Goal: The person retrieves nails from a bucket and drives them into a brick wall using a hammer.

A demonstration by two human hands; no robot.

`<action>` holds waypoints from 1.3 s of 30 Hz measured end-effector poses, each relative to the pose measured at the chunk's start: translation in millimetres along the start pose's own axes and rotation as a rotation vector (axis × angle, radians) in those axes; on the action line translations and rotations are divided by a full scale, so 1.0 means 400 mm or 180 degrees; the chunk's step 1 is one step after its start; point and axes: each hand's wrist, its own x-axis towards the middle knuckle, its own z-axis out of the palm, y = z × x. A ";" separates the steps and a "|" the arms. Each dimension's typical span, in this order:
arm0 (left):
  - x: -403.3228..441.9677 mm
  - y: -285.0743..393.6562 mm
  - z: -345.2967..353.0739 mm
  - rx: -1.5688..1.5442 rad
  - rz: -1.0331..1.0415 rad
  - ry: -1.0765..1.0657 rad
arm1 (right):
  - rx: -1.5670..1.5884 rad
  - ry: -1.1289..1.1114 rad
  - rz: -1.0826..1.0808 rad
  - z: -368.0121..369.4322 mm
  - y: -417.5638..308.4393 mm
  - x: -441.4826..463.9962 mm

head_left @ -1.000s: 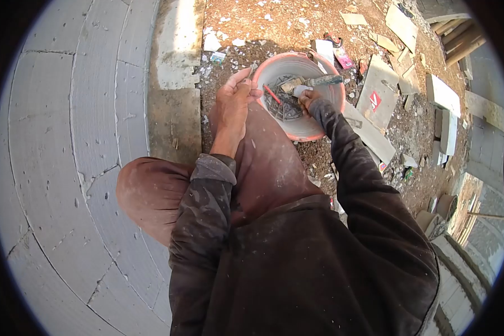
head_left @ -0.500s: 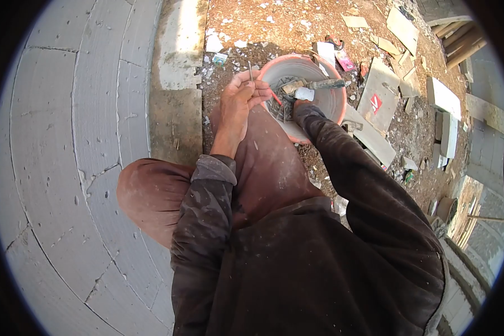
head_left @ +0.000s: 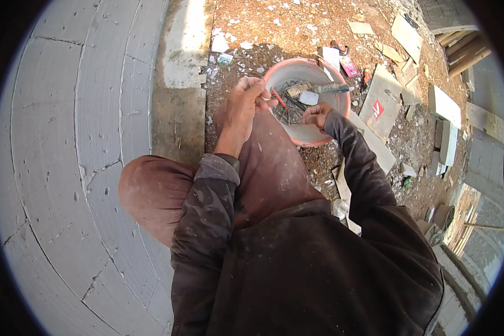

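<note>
An orange-rimmed bucket stands on the ground in front of my knees. Inside it lie many thin grey nails, a red pencil-like stick, a white block and a tool with a worn, dirty handle. My left hand is held up at the bucket's left rim, fingers curled round a thin nail that barely shows. Over the right side of the nails, inside the bucket, my right hand has its fingertips pinched together; what they hold is too small to make out.
A grey block wall runs along my left, with a concrete ledge at its foot. Broken boards, white block pieces and scraps litter the dirt to the right. My bent legs are close to the bucket.
My right hand has risen from deep among the nails and drawn back toward the bucket's near right side. My left hand's fingers have curled in more, and the nail there shows less.
</note>
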 end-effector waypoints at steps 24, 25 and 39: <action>-0.002 0.006 -0.019 -0.0010 -0.0057 0.0511 | 0.0127 0.4050 -0.1228 -0.080 0.107 -0.113; -0.004 0.014 -0.022 -0.0006 -0.0054 0.0484 | 0.0109 0.4297 -0.0923 -0.098 0.162 -0.131; -0.162 0.286 -0.012 -0.0979 0.0023 0.0653 | 0.0765 0.3421 0.0340 0.089 0.707 -0.085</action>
